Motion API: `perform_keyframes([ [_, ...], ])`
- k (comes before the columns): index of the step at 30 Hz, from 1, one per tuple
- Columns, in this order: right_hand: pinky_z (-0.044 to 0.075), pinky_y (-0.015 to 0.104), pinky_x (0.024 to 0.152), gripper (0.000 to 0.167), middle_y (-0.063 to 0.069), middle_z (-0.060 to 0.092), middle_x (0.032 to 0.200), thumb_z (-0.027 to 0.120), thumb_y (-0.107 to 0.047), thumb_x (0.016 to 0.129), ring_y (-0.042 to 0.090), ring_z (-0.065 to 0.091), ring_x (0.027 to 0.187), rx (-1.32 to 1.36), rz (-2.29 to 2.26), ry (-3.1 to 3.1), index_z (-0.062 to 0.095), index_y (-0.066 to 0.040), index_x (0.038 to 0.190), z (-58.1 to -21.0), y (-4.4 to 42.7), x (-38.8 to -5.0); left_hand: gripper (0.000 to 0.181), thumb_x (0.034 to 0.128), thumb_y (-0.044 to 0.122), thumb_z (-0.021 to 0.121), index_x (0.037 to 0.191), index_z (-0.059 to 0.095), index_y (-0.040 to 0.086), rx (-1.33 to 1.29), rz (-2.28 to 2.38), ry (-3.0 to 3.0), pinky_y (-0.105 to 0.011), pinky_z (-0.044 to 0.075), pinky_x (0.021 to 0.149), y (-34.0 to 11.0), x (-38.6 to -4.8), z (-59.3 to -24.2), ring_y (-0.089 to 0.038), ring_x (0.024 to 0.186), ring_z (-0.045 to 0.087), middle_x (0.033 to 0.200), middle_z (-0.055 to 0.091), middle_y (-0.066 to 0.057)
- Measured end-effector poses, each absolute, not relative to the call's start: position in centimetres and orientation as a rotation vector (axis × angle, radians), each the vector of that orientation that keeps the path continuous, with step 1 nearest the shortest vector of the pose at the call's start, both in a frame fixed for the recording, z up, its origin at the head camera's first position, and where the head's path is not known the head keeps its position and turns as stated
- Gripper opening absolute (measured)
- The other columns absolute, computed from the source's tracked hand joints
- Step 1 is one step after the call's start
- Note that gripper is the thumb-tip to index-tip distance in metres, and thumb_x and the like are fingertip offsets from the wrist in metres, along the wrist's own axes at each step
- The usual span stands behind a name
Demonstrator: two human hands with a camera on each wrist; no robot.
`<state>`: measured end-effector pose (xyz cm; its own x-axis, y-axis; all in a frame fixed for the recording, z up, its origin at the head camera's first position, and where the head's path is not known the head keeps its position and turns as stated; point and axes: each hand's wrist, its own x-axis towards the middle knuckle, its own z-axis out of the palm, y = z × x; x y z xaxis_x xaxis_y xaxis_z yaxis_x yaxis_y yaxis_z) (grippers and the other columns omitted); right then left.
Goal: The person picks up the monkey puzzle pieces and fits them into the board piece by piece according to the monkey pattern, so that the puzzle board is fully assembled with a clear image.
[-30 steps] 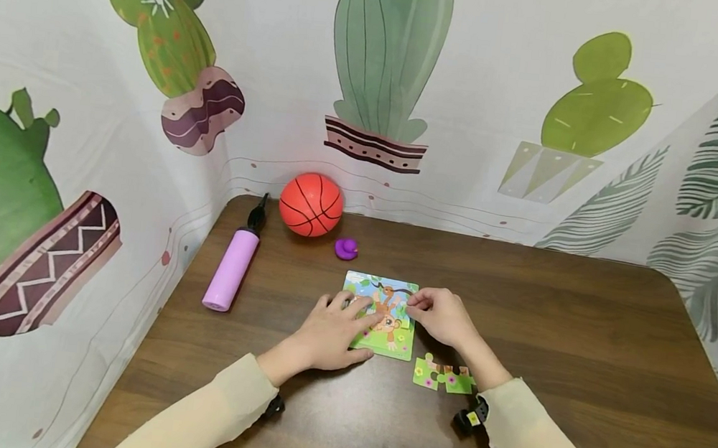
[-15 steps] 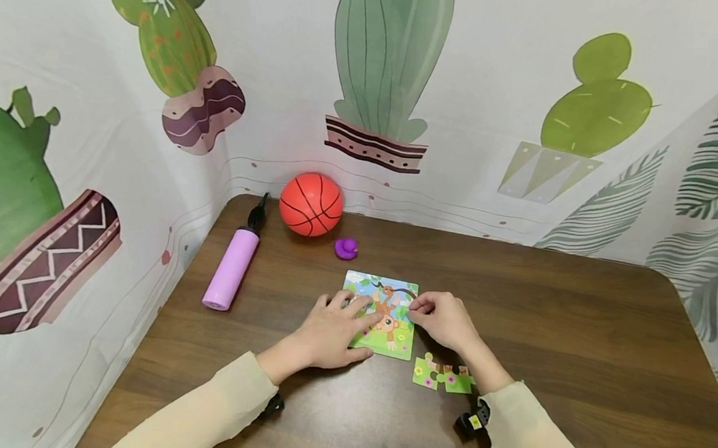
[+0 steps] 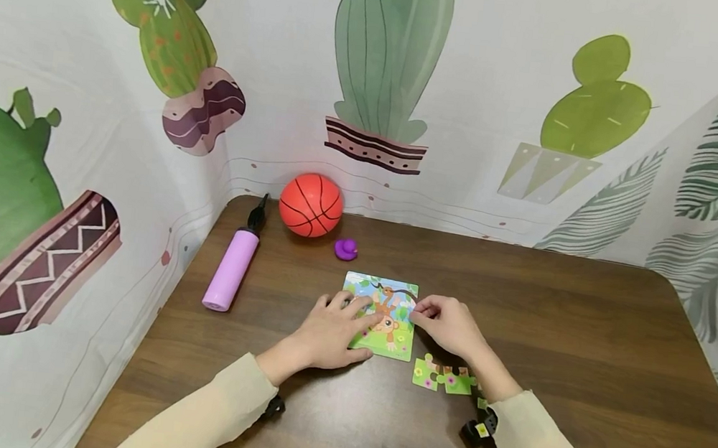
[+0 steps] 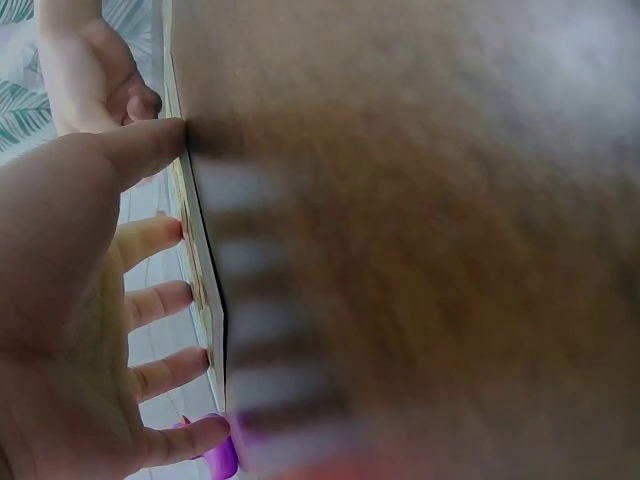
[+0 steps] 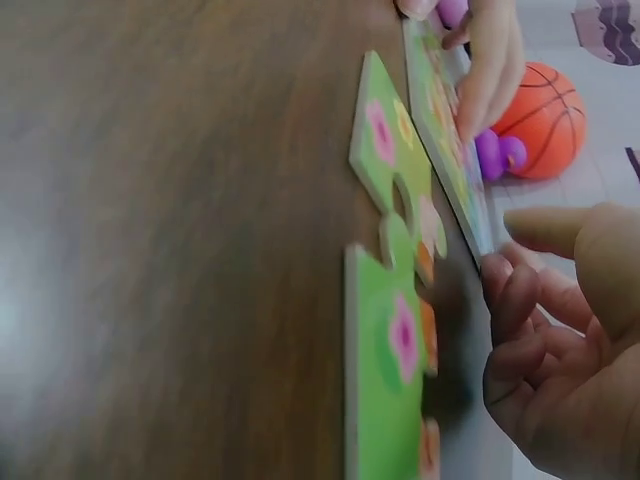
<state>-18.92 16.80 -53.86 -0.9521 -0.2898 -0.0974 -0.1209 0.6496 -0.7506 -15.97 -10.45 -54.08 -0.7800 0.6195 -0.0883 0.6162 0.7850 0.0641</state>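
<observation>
A square jigsaw puzzle with a monkey picture (image 3: 395,346) lies on the table. The left hand (image 3: 334,331) rests across its left part, fingers spread; in the left wrist view the fingertips of that hand (image 4: 65,300) touch the board (image 4: 207,300). At the puzzle's right edge is the right hand (image 3: 448,324), fingers loosely curled. The right wrist view shows a gap between thumb and index of this hand (image 5: 570,350), with no piece visible in it. Loose green pieces (image 3: 458,384) lie below the right hand, and larger in the right wrist view (image 5: 385,345).
A red ball with black lines (image 3: 311,205) and a purple duck (image 3: 346,249) stand behind the puzzle. A pink pump with a black nozzle (image 3: 231,269) lies at the left. Another green piece (image 3: 482,403) shows beside the right wrist. Patterned cloth hangs behind the table.
The right hand has shifted slightly right and down along the puzzle's edge, and its sleeve has moved right, uncovering part of another green piece. The left hand stays in place.
</observation>
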Motion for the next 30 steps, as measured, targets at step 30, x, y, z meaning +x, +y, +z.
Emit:
perform_keyframes([
  [30, 0.050, 0.039, 0.083, 0.049, -0.011, 0.057, 0.103, 0.094, -0.045, 0.075, 0.012, 0.053, 0.098, -0.584, -0.764, 2.852, 0.071, -0.025, 0.114, -54.6, 20.5, -11.5, 0.094, 0.0875, 0.074, 0.064, 0.163, 0.038, 0.024, 0.988, 0.334, 2.814, -0.061, 0.022, 0.118, -15.7, -18.5, -54.4, -0.030, 0.153, 0.024, 0.169, 0.028, -0.003],
])
